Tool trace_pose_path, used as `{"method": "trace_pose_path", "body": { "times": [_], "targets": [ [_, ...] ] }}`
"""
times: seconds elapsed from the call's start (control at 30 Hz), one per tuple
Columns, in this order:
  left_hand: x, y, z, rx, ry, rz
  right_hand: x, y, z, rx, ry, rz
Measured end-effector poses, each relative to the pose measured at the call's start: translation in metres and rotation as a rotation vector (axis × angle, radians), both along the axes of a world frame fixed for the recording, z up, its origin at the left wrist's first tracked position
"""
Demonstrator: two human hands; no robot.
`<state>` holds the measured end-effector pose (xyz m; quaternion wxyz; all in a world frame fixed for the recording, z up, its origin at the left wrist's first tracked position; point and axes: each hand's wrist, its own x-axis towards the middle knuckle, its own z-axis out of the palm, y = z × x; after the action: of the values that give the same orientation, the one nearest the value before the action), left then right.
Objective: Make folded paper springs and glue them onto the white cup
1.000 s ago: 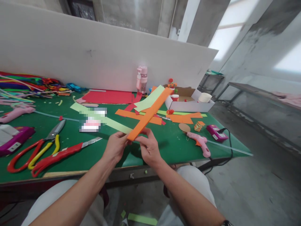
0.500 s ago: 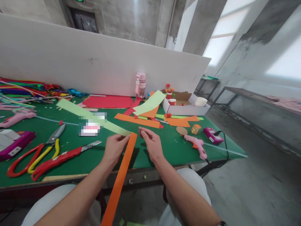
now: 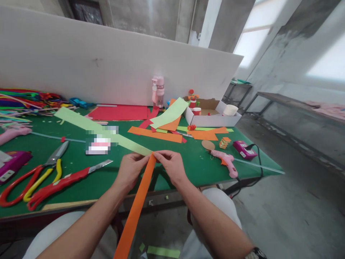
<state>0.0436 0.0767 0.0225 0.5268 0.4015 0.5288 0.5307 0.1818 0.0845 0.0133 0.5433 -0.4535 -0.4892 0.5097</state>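
Note:
A long light green paper strip and a long orange paper strip meet at their ends at an angle. My left hand pinches the joined ends from the left, its thumb on top. From the right, my right hand pinches the same corner between thumb and forefinger. The green strip reaches up to the left over the table, while the orange one hangs down past the table's front edge towards my lap. How the ends are joined is hidden by my fingertips.
Left lie scissors, a red-handled knife and pipe cleaners. Right are a pink glue gun, a purple power block and a small folded paper stack. Behind stand a white box, paper strips and a pink bottle.
My right hand has moved left and closed on the corner where the strips meet; before, it was apart from them. The view has shifted slightly.

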Motion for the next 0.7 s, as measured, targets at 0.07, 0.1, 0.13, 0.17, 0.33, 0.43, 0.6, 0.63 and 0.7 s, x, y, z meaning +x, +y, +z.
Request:
{"method": "trace_pose_path", "body": {
  "times": [0.07, 0.1, 0.13, 0.17, 0.33, 0.43, 0.6, 0.63, 0.7],
  "targets": [
    [-0.001, 0.001, -0.002, 0.002, 0.005, -0.010, 0.000, 0.000, -0.002, -0.002, -0.010, -0.013],
    [-0.002, 0.002, -0.002, -0.001, -0.003, -0.016, 0.000, 0.000, -0.002, 0.001, -0.017, -0.020],
    [-0.003, 0.002, -0.001, -0.005, -0.021, -0.022, 0.000, 0.000, -0.003, 0.005, -0.025, -0.029],
    [-0.003, 0.001, 0.000, -0.011, -0.048, -0.029, 0.000, 0.000, -0.003, 0.011, -0.037, -0.040],
    [-0.007, -0.001, 0.004, -0.006, -0.081, -0.100, 0.000, -0.001, -0.004, 0.044, -0.080, -0.100],
    [-0.009, -0.002, 0.005, 0.005, -0.002, -0.115, -0.003, -0.003, -0.004, 0.026, -0.037, -0.095],
    [-0.017, 0.000, 0.010, 0.015, 0.217, -0.083, -0.005, -0.005, -0.003, -0.066, 0.082, -0.014],
    [-0.019, 0.001, 0.012, 0.043, 0.304, -0.082, -0.005, -0.005, -0.003, -0.075, 0.084, 0.009],
    [-0.023, 0.003, 0.015, 0.117, 0.456, -0.089, -0.004, -0.005, -0.002, -0.078, 0.077, 0.042]
  ]
}}
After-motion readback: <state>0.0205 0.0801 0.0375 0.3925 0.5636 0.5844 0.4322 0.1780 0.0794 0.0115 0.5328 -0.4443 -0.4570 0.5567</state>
